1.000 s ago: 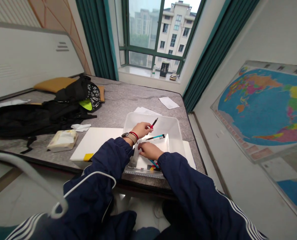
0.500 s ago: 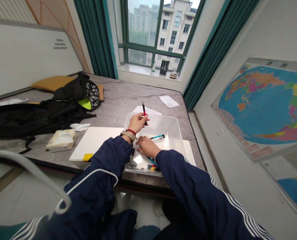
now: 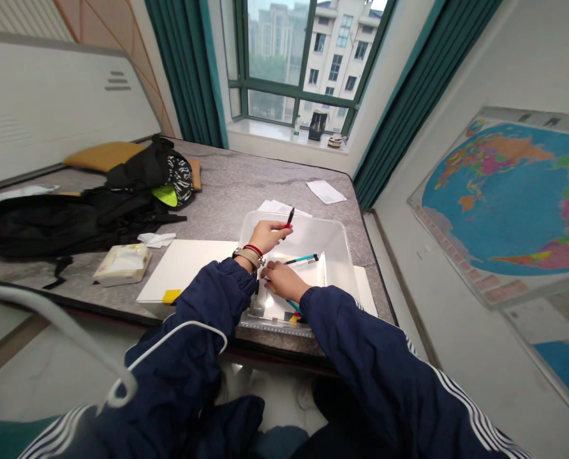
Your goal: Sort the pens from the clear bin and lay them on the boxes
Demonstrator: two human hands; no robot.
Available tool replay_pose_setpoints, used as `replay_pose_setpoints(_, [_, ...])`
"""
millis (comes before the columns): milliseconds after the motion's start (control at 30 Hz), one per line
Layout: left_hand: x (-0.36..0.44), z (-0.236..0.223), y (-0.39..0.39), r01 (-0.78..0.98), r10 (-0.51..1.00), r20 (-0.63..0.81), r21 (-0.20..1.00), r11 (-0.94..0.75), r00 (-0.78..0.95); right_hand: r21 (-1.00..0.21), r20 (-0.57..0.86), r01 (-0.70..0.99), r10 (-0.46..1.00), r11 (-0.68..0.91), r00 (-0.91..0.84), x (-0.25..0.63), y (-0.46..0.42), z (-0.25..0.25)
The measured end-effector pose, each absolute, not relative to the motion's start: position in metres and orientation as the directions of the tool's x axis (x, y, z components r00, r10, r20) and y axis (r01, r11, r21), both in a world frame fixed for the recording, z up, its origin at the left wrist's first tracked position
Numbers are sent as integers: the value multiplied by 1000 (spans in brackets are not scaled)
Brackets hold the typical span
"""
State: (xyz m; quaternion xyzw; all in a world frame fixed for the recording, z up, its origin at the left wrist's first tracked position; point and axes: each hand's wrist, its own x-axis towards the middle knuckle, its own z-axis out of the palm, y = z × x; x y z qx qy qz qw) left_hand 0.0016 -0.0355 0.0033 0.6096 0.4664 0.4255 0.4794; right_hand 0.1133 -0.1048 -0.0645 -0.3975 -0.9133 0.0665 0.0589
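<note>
Between the thumb and fingers of my left hand (image 3: 268, 236) is a black-and-red pen (image 3: 291, 218), tilted over the far part of a clear plastic bin (image 3: 344, 252). My right hand (image 3: 283, 280) reaches down inside the bin, close to its left wall, with curled fingers. Whatever those fingertips grip, if anything, is hidden. A blue-and-black pen (image 3: 307, 259) lies just beyond my right hand. Another blue pen (image 3: 294, 306) shows partly from under my right wrist.
Left of the bin lies a white box (image 3: 184, 264) with a yellow patch, beside a tissue pack (image 3: 122, 263). A black backpack (image 3: 74, 220) rests farther left. Papers (image 3: 326, 191) lie beyond the bin. A white cable (image 3: 64, 319) crosses the lower left.
My left hand has turned and shifted slightly right, tilting the black-and-red pen rightward from near upright. My right hand stays in about the same place in the bin.
</note>
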Motion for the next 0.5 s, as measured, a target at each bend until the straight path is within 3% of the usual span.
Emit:
replay_pose_setpoints(133, [1,4,-38,171,979,56,981,-90,196,-235,-3,742,763,628,-647,118,-102,-59])
replay_pose_setpoints(367, [2,0,-47,315,959,-120,949,34,256,-319,-185,762,752,563,-633,123,-105,-51])
replay_pose_setpoints(500, [2,-3,-50,393,967,-41,917,-64,252,-318,-207,758,739,569,-641,118,-116,-45])
